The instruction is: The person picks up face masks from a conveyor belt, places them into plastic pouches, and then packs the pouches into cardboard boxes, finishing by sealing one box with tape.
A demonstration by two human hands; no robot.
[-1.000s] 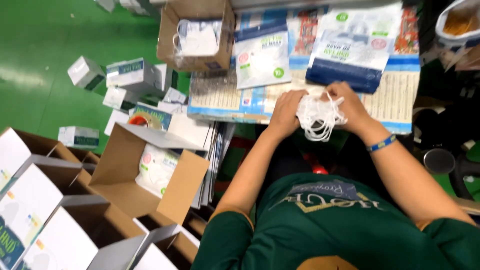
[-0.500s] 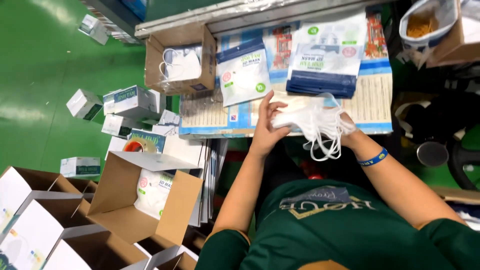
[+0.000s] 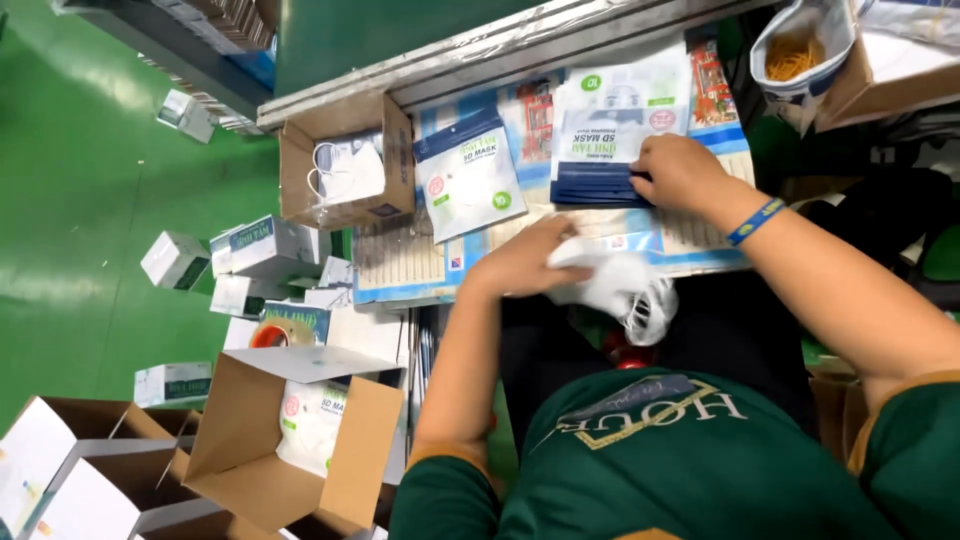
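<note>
Right now the left hand point(image 3: 525, 262) sits at mid-frame, fingers closed over a bunch of white masks point(image 3: 615, 285) whose ear loops dangle toward the lower right. Just above and to the right, the right hand point(image 3: 680, 172) presses curled fingers on the dark lower edge of a flat mask pouch point(image 3: 615, 125) on the worktop point(image 3: 400, 262); the pouch's long axis runs up-frame, away from the masks.

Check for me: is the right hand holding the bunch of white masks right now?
No, the white masks are under the left hand, while the right hand rests on the stack of pouches.
</note>
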